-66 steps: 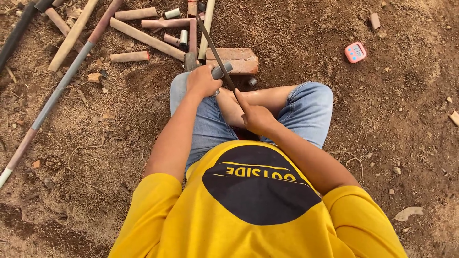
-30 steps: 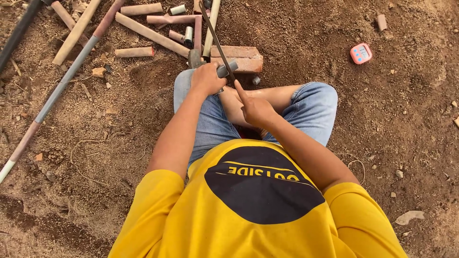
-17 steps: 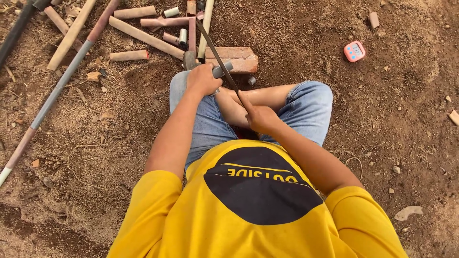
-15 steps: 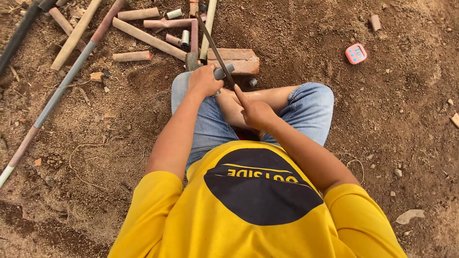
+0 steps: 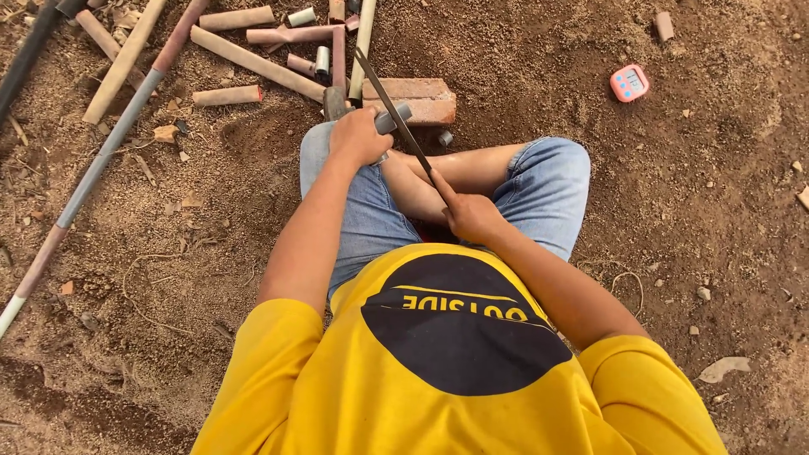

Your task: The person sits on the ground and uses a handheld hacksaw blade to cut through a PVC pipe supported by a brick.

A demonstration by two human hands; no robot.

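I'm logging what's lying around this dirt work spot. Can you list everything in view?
short grey pipe: one, gripped by left hand over the bricks
saw blade: one, dark, thin, across the pipe
bricks: two, reddish, ahead of the knees
cut pipe pieces: several, dusty pink and tan, upper left
long pipe: one, grey, left ground
timer: one, pink, upper right
left hand: on pipe
right hand: holds blade end

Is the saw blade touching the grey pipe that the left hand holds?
Touching. In the head view the saw blade lies straight across the grey pipe beside the left hand, with no gap showing; the right hand grips its lower end.
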